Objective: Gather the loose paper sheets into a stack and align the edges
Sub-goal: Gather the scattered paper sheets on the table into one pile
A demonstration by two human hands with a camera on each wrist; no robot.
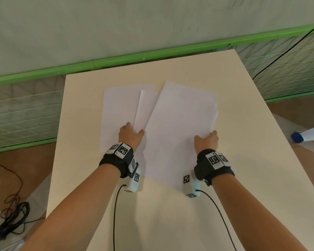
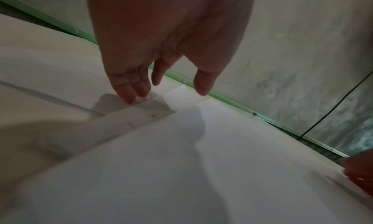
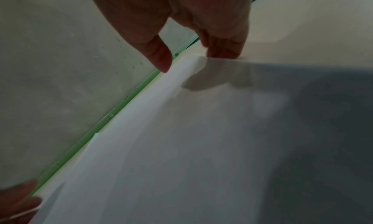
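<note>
Several white paper sheets lie fanned on the cream table point(image 1: 170, 214): a left sheet point(image 1: 114, 113), a narrow middle sheet point(image 1: 143, 109) overlapping it, and a large right sheet point(image 1: 181, 127) on top, turned askew. My left hand point(image 1: 132, 133) rests at the near end of the left and middle sheets. In the left wrist view its fingertips point(image 2: 129, 98) press on the left sheet with fingers fairly straight and the thumb raised. My right hand point(image 1: 206, 138) holds the right sheet's right edge. There the thumb point(image 3: 163, 64) lies on top and the curled fingers point(image 3: 222, 51) sit at the raised edge.
A green rail with wire mesh point(image 1: 152, 55) runs behind the table's far edge. A white object with a blue cap point(image 1: 297, 137) lies off the table's right side. Tangled black cables point(image 1: 11, 214) lie on the floor at left. Wrist cables point(image 1: 114, 214) trail over the near table.
</note>
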